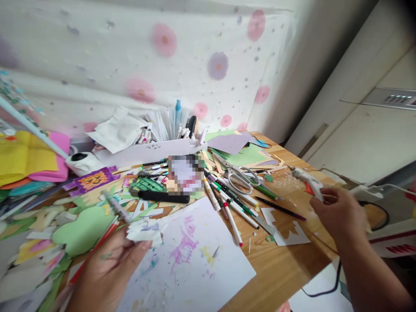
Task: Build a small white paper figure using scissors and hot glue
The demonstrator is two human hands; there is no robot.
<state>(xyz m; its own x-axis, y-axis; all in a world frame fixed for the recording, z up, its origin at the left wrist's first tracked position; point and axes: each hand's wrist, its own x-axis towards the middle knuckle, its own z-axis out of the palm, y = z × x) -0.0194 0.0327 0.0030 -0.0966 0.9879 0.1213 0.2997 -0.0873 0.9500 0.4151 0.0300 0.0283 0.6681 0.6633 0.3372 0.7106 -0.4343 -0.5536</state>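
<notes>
My left hand (107, 264) pinches a small white paper cutout (144, 232) between thumb and fingers, above the lower left of a stained white sheet (195, 277). On the right, my right hand (341, 212) is closed around a white glue gun (307, 180) with a red-orange trigger. Its nozzle points up and left, over the table's right side near clear bits of dried glue. A dark cord (339, 277) hangs below my right hand. The white sheet carries purple and yellow smudges.
Silver scissors (240, 180), several markers (232, 223) and a cut paper frame (286, 229) lie mid-table. Green and beige scraps (82, 229) crowd the left. A white box (146, 149) of pens stands at the back, with purple and green sheets (229, 142) beside it.
</notes>
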